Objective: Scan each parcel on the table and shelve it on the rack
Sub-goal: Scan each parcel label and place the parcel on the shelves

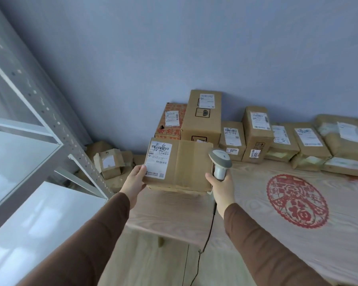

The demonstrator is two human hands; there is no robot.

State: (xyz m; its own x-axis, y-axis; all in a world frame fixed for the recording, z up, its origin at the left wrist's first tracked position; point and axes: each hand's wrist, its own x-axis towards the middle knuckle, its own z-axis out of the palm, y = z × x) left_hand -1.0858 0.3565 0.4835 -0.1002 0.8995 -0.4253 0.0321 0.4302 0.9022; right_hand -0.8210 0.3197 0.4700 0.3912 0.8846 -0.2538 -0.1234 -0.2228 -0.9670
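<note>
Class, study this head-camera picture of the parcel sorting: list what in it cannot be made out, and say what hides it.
- Label on the held cardboard box: printed text too small, head view.
- Left hand fingers: hidden under the box.
- Barcode scanner window: faces away; right hand covers the trigger.
- Rack shelves: cut off by the left edge.
- Parcels at far right: blurred labels.

Both arms wear long brown sleeves of a plain, smooth fabric, ending at the wrists. The left hand (pixel 135 181) and right hand (pixel 221 188) are bare, with no gloves, rings or watch visible.
</note>
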